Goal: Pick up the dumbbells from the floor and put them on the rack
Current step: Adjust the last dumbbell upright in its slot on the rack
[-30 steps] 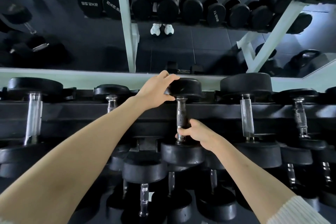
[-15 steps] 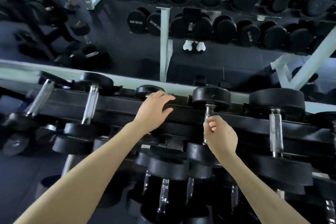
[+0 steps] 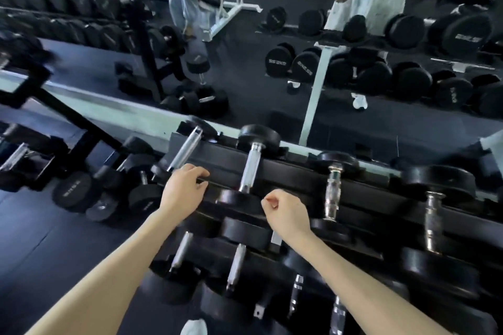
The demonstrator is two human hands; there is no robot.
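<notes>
Dumbbell (image 3: 333, 193) on rack (image 3: 299, 174), near right hand (image 3: 287, 211)

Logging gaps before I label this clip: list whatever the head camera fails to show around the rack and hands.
1. Head view: floor dumbbells, weight labels motion-blurred, unreadable.
2. Head view: lower-shelf dumbbells, partly covered by both forearms.
3. Head view: left hand, blur hides whether its fingertips grip the rack rail or merely touch it.
4. Head view: the rack rail's right end, cut off by the frame edge.
</notes>
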